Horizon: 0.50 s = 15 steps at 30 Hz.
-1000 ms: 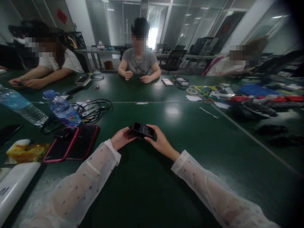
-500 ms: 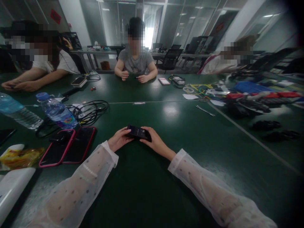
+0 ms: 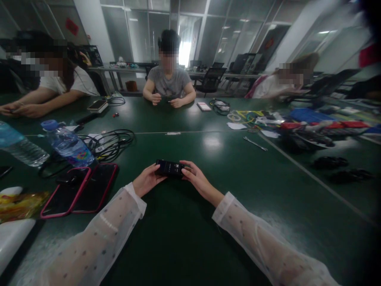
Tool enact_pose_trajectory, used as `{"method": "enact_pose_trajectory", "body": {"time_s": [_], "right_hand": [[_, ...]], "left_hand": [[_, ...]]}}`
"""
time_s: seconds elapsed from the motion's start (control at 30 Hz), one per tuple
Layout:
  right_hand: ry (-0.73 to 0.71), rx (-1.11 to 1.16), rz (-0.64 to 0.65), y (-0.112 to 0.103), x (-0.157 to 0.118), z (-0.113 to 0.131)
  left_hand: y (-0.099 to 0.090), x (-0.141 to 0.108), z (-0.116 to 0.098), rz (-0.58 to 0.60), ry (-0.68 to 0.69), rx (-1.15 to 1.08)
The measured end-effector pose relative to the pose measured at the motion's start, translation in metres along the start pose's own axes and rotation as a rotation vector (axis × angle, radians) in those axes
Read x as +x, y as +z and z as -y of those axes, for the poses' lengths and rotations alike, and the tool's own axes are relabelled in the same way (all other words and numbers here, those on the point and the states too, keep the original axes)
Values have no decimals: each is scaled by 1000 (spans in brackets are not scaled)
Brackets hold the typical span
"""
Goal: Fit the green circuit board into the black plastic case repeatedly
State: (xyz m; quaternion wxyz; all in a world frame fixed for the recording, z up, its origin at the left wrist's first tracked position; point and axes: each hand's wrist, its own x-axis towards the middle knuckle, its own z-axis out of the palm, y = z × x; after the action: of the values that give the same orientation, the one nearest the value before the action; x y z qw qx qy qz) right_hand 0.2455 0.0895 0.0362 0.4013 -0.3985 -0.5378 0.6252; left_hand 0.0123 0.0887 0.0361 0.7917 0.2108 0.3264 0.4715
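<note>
A small black handheld device [image 3: 169,169] with a lit screen is held just above the green table, its screen turned up toward me. My left hand [image 3: 148,178] grips its left end, thumb on the top face and fingers beneath. Around the right end closes my right hand [image 3: 199,178], the thumb near the screen's edge. Parts of the device's ends and its underside are hidden by my fingers. To the left of my left hand lie two dark phones with pink-red edges, one phone [image 3: 66,192] partly against the other phone [image 3: 97,186].
Two water bottles, one with a blue cap [image 3: 67,143], lie tilted at the left beside coiled black cables [image 3: 119,141]. A wrench [image 3: 255,143] lies on the green table [image 3: 190,238] at the right. Tools and cables crowd the far right. A person [image 3: 169,83] sits opposite, with others at both sides.
The device has turned slightly and now lies more level between my hands. My right thumb has shifted upward along its edge. The camera view has tilted a little.
</note>
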Motion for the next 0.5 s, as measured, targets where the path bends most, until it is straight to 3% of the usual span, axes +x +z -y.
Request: {"method": "enact_pose_trajectory", "body": {"time_s": [0.2, 0.5], "right_hand": [[30, 112, -45, 1, -1, 3], [-6, 97, -46, 3, 1, -3]], "left_hand": [[2, -2, 0, 5, -65, 55], [2, -1, 0, 74, -119, 42]]}}
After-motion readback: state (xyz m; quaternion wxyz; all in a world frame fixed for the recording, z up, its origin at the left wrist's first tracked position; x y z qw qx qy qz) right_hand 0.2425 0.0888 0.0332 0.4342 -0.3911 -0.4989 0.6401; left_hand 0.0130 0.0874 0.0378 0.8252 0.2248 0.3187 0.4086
